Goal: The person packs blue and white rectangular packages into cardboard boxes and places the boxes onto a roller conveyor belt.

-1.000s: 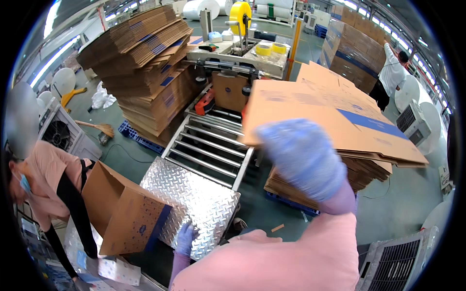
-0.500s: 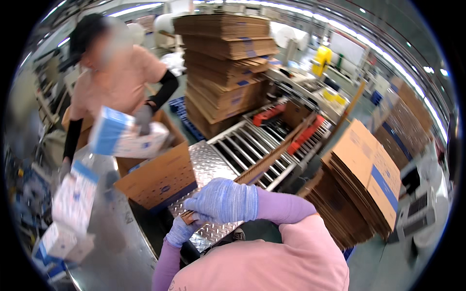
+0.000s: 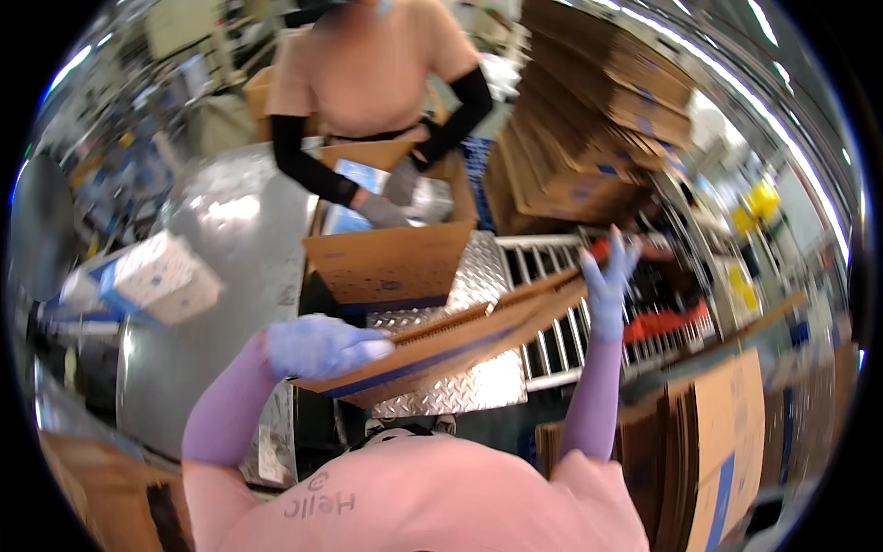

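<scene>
A flattened cardboard carton point(image 3: 460, 351) with a blue stripe stretches across in front of me, its layers slightly parted along the upper edge. At its left end, my left hand point(image 3: 326, 348), in a light blue knit glove, is closed over the edge. My right hand point(image 3: 607, 287), gloved alike, is raised at the carton's right end with its fingers spread; whether the palm touches the board is unclear. Beyond the carton stands an open box point(image 3: 386, 262) with blue-and-white packs point(image 3: 354, 198) inside. A co-worker's grey-gloved hands point(image 3: 386, 207) reach into that box.
On the left runs a metal table point(image 3: 235, 239) bearing white-and-blue packs point(image 3: 166, 276). A diamond-plate surface point(image 3: 483, 391) meets a roller conveyor point(image 3: 552, 354) with red guides. Carton stacks stand behind point(image 3: 598, 110) and at right point(image 3: 727, 451).
The view has swung left. My hands, close together before, are now far apart, the right at the carton's other end. The co-worker's packs have gone down into the open box.
</scene>
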Demonstrator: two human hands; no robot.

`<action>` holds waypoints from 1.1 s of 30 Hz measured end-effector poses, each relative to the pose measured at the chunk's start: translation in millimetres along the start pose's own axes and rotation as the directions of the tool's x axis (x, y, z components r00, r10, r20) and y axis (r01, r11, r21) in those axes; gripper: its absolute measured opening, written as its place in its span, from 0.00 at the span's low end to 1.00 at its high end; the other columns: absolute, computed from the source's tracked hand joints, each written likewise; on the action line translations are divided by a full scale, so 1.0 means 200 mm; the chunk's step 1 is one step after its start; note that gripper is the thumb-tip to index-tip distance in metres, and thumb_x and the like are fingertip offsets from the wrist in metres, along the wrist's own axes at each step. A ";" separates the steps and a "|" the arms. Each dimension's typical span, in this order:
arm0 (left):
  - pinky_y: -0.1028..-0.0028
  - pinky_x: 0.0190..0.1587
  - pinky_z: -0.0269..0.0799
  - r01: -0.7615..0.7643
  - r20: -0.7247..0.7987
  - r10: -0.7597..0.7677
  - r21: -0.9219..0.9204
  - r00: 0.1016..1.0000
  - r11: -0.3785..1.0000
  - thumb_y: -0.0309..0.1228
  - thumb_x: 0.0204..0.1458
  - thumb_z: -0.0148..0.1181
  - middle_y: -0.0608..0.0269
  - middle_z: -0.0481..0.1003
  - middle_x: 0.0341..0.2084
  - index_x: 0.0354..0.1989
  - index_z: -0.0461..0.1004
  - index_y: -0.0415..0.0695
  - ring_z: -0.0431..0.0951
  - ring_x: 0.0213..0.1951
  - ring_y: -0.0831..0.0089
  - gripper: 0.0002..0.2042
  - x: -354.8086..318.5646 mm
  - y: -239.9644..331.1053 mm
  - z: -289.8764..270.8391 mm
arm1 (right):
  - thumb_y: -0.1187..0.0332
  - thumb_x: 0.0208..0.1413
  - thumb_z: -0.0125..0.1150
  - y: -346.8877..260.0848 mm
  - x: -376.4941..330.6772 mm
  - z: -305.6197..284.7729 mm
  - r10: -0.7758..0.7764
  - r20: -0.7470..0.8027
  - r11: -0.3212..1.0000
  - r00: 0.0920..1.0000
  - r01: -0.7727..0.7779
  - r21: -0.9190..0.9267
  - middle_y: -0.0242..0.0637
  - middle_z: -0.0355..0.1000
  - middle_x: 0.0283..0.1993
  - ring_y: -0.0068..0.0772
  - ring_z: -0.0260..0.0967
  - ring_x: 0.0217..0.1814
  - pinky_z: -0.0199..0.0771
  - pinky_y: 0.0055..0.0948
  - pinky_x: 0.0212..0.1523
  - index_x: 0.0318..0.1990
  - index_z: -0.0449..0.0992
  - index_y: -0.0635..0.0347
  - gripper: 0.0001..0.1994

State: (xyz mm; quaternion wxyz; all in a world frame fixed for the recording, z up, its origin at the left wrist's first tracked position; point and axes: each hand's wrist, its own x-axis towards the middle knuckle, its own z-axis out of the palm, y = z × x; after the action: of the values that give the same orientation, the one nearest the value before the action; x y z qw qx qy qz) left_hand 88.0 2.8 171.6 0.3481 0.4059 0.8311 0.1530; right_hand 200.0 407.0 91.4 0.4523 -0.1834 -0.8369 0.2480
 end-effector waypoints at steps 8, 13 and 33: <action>0.63 0.50 0.70 0.132 -0.149 -0.116 0.100 0.982 0.986 0.54 0.53 0.50 0.44 0.75 0.42 0.48 0.73 0.45 0.75 0.46 0.53 0.25 0.03 0.03 -0.07 | 0.73 0.47 0.52 -0.02 -0.24 -0.33 0.209 0.250 0.759 0.945 -0.318 0.568 0.42 0.50 0.68 0.37 0.47 0.68 0.46 0.33 0.66 0.62 0.60 0.63 0.30; 0.66 0.36 0.77 0.210 -0.324 -0.287 -0.251 0.901 0.945 0.48 0.49 0.55 0.44 0.76 0.35 0.66 0.47 0.44 0.80 0.33 0.60 0.39 -0.03 -0.12 -0.31 | 0.74 0.45 0.55 -0.41 -0.08 -0.57 0.028 0.591 0.702 0.806 -0.437 0.562 0.46 0.46 0.70 0.36 0.58 0.62 0.57 0.30 0.61 0.54 0.70 0.68 0.24; 0.65 0.67 0.45 0.109 0.143 -0.092 -0.114 0.985 0.987 0.54 0.42 0.66 0.45 0.49 0.66 0.66 0.49 0.39 0.49 0.67 0.57 0.48 0.22 -0.20 0.03 | 0.51 0.58 0.47 -0.08 -0.22 0.42 -0.420 0.859 0.755 0.292 0.637 0.153 0.51 0.62 0.60 0.47 0.56 0.65 0.47 0.48 0.66 0.56 0.67 0.62 0.26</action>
State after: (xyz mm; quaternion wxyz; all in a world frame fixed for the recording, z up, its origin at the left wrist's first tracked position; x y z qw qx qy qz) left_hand 51.6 12.7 125.4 0.4359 0.3509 0.8137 0.1573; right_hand 149.5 349.5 32.6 0.0092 0.2046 -0.9777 0.0456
